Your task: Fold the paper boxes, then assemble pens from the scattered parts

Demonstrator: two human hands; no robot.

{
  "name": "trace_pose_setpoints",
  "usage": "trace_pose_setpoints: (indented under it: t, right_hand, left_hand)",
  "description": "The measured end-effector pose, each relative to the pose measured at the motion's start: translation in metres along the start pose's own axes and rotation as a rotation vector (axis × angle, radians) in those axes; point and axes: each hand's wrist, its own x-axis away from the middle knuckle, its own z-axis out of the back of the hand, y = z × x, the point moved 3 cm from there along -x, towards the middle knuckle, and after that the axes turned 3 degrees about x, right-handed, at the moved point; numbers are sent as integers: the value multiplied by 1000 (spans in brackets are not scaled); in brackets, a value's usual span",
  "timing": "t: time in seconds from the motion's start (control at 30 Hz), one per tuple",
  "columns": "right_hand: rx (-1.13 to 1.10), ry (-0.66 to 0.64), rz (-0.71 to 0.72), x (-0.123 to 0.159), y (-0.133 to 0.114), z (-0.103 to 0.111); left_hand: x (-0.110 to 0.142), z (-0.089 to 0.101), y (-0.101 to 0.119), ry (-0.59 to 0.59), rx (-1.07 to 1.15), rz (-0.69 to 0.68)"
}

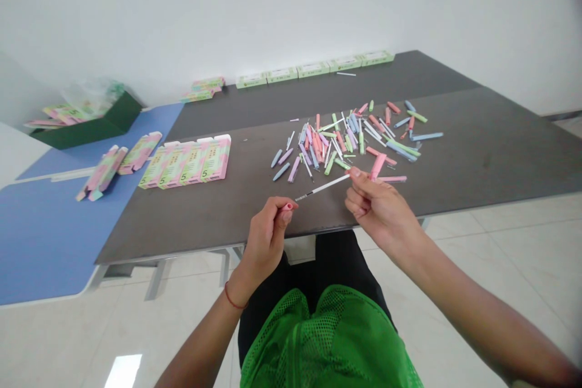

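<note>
Upper left: green tray (104, 127) of flat pink cartons (63, 114); lower centre: grip of right hand (382, 212) pinching white strip (322, 188), grip of left hand (266, 239) closed on pink casing (287, 207).

A small assembly workshop of mine, long dark counter (477, 139) scattered with pastel plastic parts (336, 139), printed cardboard cartons (184, 162), blue counter (45, 236), white walls (291, 6), tiled floor (500, 242)

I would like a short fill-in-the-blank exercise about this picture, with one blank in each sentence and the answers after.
1. The left hand pinches a small ____ piece.
2. The white stick is held by the ____ hand.
3. The number printed on the flat boxes is ____.

Missing words: pink, right, 5.
</note>
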Motion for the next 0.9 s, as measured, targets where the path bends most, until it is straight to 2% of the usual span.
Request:
trace_pose_setpoints:
  t: [0.33,0.53,0.67,0.77,0.9]
  right_hand:
    - [71,12,125,8,2,-6]
    - [140,37,248,14,-1,-11]
    - [243,82,418,21,-8,-15]
    - [439,112,566,35,-18,-19]
    - [642,66,710,56,-26,-26]
  left_hand:
    - [-4,-2,6,-26,-14,-23]
    - [-4,-3,4,-43,-5,-9]
    - [-3,-2,3,-34,7,-9]
    - [-3,-2,3,-35,17,-18]
    - [-3,-2,7,-35,13,-52]
